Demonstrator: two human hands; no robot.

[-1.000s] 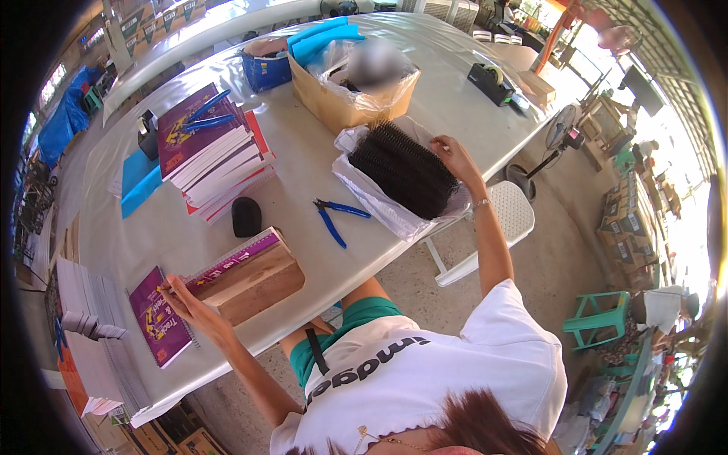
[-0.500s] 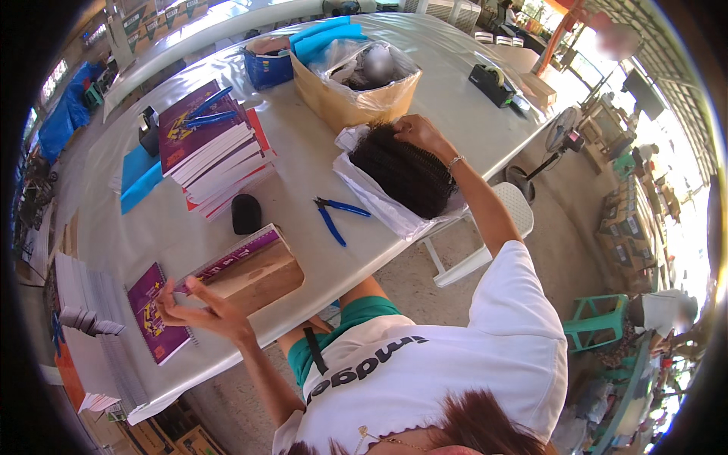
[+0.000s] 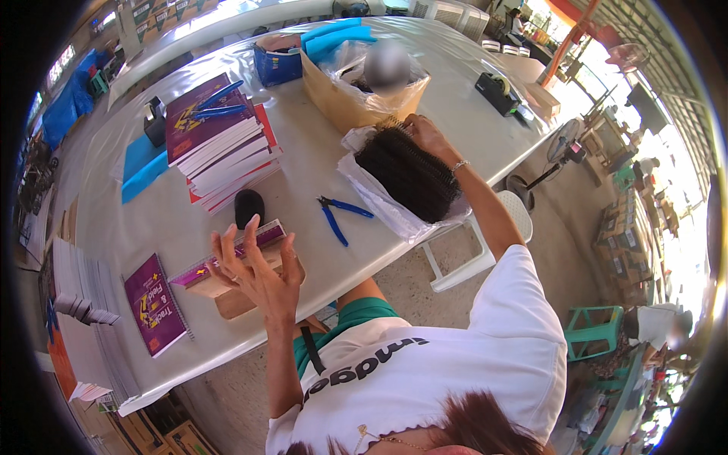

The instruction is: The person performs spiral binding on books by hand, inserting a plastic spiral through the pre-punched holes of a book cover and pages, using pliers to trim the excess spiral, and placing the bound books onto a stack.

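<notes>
At the right of the table a bundle of black spiral binding coils (image 3: 406, 174) lies in a white plastic wrapper (image 3: 383, 212). My right hand (image 3: 429, 138) is at the bundle's far end, its fingers closed around a coil there; the fingertips are partly hidden. My left hand (image 3: 262, 269) hovers with fingers spread and nothing in it. Beneath it, a purple-edged book (image 3: 265, 233) rests by a wooden block (image 3: 235, 303) near the table's front edge. Left of this lies a purple spiral-bound book (image 3: 154, 307). Blue-handled pliers (image 3: 337, 216) lie between my hands.
Behind the pliers are a black rounded object (image 3: 248, 206) and a tall stack of books (image 3: 227, 163) with blue pliers on top. A cardboard box (image 3: 330, 95) lined with plastic stands farther back. Tape dispensers (image 3: 497, 95) sit on the table. White page stacks (image 3: 87, 296) line the left edge.
My left hand has moved right, from beside the purple spiral-bound book to above the wooden block. My right hand has stayed at the coils, shifting slightly.
</notes>
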